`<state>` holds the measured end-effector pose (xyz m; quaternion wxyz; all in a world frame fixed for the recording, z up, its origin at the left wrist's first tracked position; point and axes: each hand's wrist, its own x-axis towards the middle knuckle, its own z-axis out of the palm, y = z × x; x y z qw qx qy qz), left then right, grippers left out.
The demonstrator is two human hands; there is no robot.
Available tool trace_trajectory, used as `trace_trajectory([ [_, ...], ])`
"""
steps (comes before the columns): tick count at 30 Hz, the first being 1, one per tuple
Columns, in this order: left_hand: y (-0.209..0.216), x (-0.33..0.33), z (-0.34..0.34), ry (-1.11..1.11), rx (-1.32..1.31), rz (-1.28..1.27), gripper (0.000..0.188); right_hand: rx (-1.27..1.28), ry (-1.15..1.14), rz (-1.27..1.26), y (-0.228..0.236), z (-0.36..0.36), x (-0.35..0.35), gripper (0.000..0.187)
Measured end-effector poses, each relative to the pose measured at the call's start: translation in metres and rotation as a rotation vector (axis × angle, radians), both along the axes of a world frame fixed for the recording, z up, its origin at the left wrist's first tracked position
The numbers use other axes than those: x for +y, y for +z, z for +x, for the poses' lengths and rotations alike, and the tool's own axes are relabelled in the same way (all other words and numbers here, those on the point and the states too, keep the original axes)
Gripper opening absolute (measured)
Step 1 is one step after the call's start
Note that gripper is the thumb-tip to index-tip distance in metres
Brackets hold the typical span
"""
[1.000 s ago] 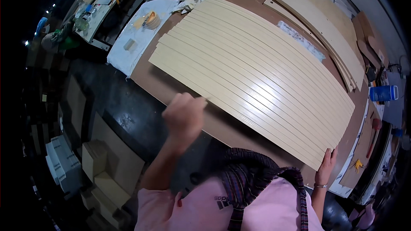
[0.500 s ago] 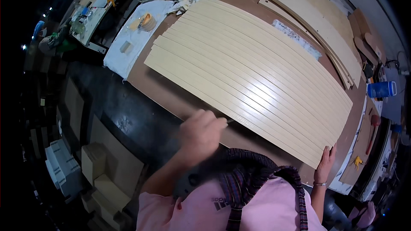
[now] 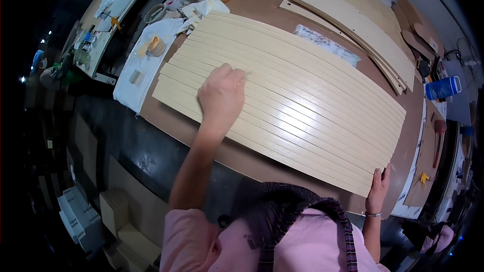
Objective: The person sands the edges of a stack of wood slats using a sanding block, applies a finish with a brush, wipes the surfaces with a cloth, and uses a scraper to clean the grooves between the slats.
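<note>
A wide cream slatted panel (image 3: pixel 287 95), crossed by long parallel grooves and stepped at its left end, lies at a slant over the brown worktable. My left hand (image 3: pixel 222 93) is closed above the panel's left part, fingers pinched together. Something small, thin and pale sticks out of the pinch, too blurred to name. At the panel's near right corner, my right hand (image 3: pixel 379 189) grips the edge, with part of its fingers hidden.
Beyond the panel lie a stained white strip (image 3: pixel 327 44) and curved pale boards with holes (image 3: pixel 353 25). A tape roll (image 3: pixel 156 46) sits on white cloth (image 3: pixel 128 90) at left. A blue container (image 3: pixel 441 88) and red mallet (image 3: pixel 439 141) are at right.
My left hand has moved from below the near edge up and over the panel's left part, still pinching. My right hand stays at the corner. The whole view has shifted slightly.
</note>
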<state>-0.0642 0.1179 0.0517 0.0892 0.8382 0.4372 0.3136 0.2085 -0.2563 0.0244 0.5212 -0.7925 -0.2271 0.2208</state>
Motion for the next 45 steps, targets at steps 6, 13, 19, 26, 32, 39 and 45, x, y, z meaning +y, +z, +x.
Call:
trace_trajectory([
  [6, -0.003, 0.008, 0.003, 0.053, 0.006, 0.026, 0.004, 0.029, -0.021, 0.005, -0.005, 0.001, -0.002, 0.060],
  [13, -0.004, 0.002, 0.012, 0.046, 0.064, 0.037, 0.004, 0.057, -0.032, 0.006, -0.003, 0.001, -0.001, 0.061],
  [19, -0.001, 0.011, 0.005, 0.115, 0.060, 0.037, 0.005, 0.049, -0.036, 0.016, -0.004, 0.000, 0.000, 0.061],
  [26, 0.004, 0.003, 0.010, 0.100, 0.057, 0.016, 0.004, 0.053, -0.045, 0.014, -0.004, 0.000, -0.003, 0.061],
  [32, 0.010, -0.038, 0.029, -0.182, 0.018, -0.056, 0.004, 0.077, -0.070, 0.053, -0.004, -0.001, 0.001, 0.061],
  [39, 0.000, -0.041, 0.017, -0.091, 0.008, 0.076, 0.003, 0.111, -0.080, 0.050, -0.004, -0.003, 0.001, 0.064],
  [45, 0.003, -0.029, 0.009, 0.051, -0.024, 0.044, 0.006, 0.098, -0.064, 0.047, -0.002, -0.003, 0.003, 0.065],
])
